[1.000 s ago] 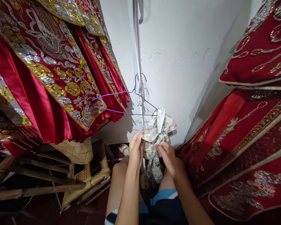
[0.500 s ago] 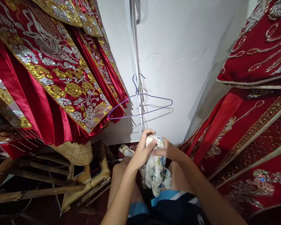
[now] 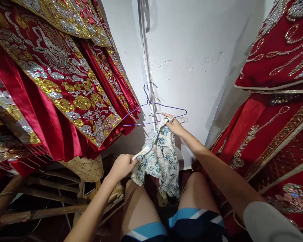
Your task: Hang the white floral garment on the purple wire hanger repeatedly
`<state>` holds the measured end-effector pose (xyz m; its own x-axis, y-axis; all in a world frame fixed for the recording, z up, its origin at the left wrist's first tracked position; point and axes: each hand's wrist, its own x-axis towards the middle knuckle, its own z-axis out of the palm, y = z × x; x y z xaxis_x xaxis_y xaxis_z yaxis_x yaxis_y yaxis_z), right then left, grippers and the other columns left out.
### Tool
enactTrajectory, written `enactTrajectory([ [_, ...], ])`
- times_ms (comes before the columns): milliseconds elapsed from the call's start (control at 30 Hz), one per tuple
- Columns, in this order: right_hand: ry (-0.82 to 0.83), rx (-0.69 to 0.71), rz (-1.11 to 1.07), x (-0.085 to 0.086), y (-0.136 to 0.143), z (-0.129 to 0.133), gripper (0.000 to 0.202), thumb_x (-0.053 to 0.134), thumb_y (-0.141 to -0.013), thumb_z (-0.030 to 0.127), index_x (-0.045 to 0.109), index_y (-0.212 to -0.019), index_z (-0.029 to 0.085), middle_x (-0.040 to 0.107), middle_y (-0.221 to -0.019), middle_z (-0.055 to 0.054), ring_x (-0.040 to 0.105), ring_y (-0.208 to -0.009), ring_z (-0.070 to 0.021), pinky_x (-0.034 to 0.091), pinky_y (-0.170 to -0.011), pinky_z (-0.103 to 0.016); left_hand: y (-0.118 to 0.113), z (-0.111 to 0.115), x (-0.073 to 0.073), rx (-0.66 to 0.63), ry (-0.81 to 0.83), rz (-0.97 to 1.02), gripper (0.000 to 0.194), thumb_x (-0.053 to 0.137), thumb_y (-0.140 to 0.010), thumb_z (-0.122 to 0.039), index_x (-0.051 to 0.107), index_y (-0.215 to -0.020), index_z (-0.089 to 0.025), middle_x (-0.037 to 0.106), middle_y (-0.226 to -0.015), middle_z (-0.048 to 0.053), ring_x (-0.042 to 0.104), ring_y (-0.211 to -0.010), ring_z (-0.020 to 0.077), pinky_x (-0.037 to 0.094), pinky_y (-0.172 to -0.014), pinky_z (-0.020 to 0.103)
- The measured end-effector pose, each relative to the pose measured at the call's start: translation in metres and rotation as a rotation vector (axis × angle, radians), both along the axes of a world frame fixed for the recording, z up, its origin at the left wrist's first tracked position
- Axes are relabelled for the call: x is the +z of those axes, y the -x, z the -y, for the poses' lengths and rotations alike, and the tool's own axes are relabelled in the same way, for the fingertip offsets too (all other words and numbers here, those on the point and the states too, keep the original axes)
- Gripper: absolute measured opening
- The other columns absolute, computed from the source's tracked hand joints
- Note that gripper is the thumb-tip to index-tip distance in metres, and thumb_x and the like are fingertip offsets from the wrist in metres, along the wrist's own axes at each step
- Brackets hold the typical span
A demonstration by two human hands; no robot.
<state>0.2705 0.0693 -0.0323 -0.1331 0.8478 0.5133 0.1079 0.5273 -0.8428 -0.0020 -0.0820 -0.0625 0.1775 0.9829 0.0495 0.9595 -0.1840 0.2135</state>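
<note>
A small white garment with a blue and green floral print (image 3: 164, 151) hangs unfolded between my two hands. My left hand (image 3: 123, 165) is closed on its lower left edge. Higher up, my right hand (image 3: 173, 125) grips the garment's upper edge near the hanger. A thin purple wire hanger (image 3: 166, 106) hangs against a white vertical pole (image 3: 144, 50), with nothing on it. The garment's top lies close to the hanger's bottom bar; whether they touch I cannot tell.
Red embroidered costumes with gold and silver hang at the left (image 3: 78, 84) and right (image 3: 275, 134). A bamboo chair (image 3: 53, 210) stands at the lower left with a phone (image 3: 90, 188) on it. A white wall (image 3: 192, 40) is behind the pole.
The bunched garment has been spread open. My left hand has moved left and slightly down, and my right hand has risen towards the hanger.
</note>
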Motion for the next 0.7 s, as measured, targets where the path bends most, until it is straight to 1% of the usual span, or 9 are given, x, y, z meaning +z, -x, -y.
enactTrajectory([
  [100,0.020,0.026,0.048,-0.010,0.014,-0.013,0.006,0.057,-0.072,0.022,0.061,-0.069,0.020,0.057,-0.064,0.003,0.046,-0.064,-0.0140,0.036,-0.063,-0.025,0.011,-0.014,0.005,0.067,-0.038,-0.061,0.029,0.049,-0.084,-0.027,0.049,-0.056,-0.021,0.065,-0.064,0.011,0.062,-0.067,0.0252,0.038,-0.066,0.031],
  [167,0.014,0.014,0.057,-0.016,0.011,-0.008,0.015,0.056,-0.072,0.022,0.051,-0.058,0.021,0.045,-0.054,0.006,0.038,-0.056,-0.0118,0.030,-0.057,-0.025,0.017,-0.022,0.004,0.075,-0.072,-0.050,0.022,0.047,-0.082,-0.023,0.052,-0.061,-0.021,0.070,-0.076,0.014,0.066,-0.078,0.0273,0.043,-0.074,0.033],
  [233,0.006,-0.023,0.058,-0.019,0.000,0.002,0.022,0.055,-0.074,0.022,0.044,-0.055,0.022,0.037,-0.051,0.007,0.030,-0.053,-0.0108,0.024,-0.054,-0.026,0.021,-0.027,0.004,0.078,-0.123,-0.030,0.020,0.043,-0.084,-0.021,0.055,-0.068,-0.020,0.072,-0.094,0.017,0.067,-0.093,0.0289,0.046,-0.084,0.035],
  [300,0.002,-0.066,0.057,-0.018,-0.014,0.015,0.024,0.055,-0.075,0.023,0.041,-0.055,0.022,0.033,-0.051,0.007,0.028,-0.052,-0.0107,0.020,-0.053,-0.026,0.023,-0.028,0.009,0.081,-0.210,0.028,0.021,0.040,-0.086,-0.022,0.052,-0.070,-0.020,0.069,-0.113,0.020,0.063,-0.111,0.0307,0.045,-0.095,0.038],
  [400,-0.009,-0.093,0.064,-0.009,-0.029,0.035,0.025,0.056,-0.076,0.023,0.042,-0.055,0.022,0.032,-0.053,0.006,0.027,-0.053,-0.0107,0.019,-0.053,-0.027,0.019,-0.028,0.025,0.058,-0.392,0.238,0.020,0.041,-0.086,-0.028,0.049,-0.069,-0.021,0.064,-0.129,0.018,0.056,-0.125,0.0320,0.042,-0.104,0.040],
  [500,-0.006,-0.051,0.050,0.001,-0.028,0.051,0.024,0.056,-0.076,0.023,0.043,-0.056,0.021,0.034,-0.054,0.006,0.029,-0.053,-0.0103,0.020,-0.053,-0.027,0.009,-0.033,0.046,0.036,-0.463,0.457,0.016,0.043,-0.086,-0.029,0.051,-0.075,-0.021,0.067,-0.125,0.013,0.060,-0.119,0.0310,0.044,-0.101,0.041],
  [567,0.022,-0.047,0.013,0.004,-0.020,0.060,0.025,0.057,-0.076,0.025,0.042,-0.056,0.021,0.034,-0.054,0.005,0.030,-0.053,-0.0102,0.020,-0.052,-0.027,0.000,-0.042,0.058,0.007,-0.499,0.582,0.009,0.045,-0.084,-0.025,0.053,-0.084,-0.021,0.068,-0.122,0.012,0.061,-0.117,0.0292,0.046,-0.096,0.039],
  [600,0.039,-0.053,-0.005,0.003,-0.015,0.063,0.026,0.057,-0.076,0.026,0.041,-0.056,0.021,0.034,-0.054,0.005,0.031,-0.053,-0.0101,0.021,-0.052,-0.026,-0.005,-0.048,0.063,-0.023,-0.537,0.643,0.011,0.046,-0.083,-0.022,0.054,-0.091,-0.021,0.069,-0.120,0.011,0.062,-0.115,0.0277,0.046,-0.094,0.037],
  [700,0.089,-0.043,-0.028,-0.002,-0.003,0.068,0.029,0.058,-0.077,0.029,0.040,-0.056,0.021,0.033,-0.054,0.006,0.031,-0.053,-0.0099,0.022,-0.052,-0.025,-0.014,-0.067,0.075,-0.135,-0.628,0.713,0.035,0.046,-0.083,-0.017,0.054,-0.116,-0.020,0.071,-0.109,0.010,0.066,-0.103,0.0229,0.047,-0.090,0.033],
])
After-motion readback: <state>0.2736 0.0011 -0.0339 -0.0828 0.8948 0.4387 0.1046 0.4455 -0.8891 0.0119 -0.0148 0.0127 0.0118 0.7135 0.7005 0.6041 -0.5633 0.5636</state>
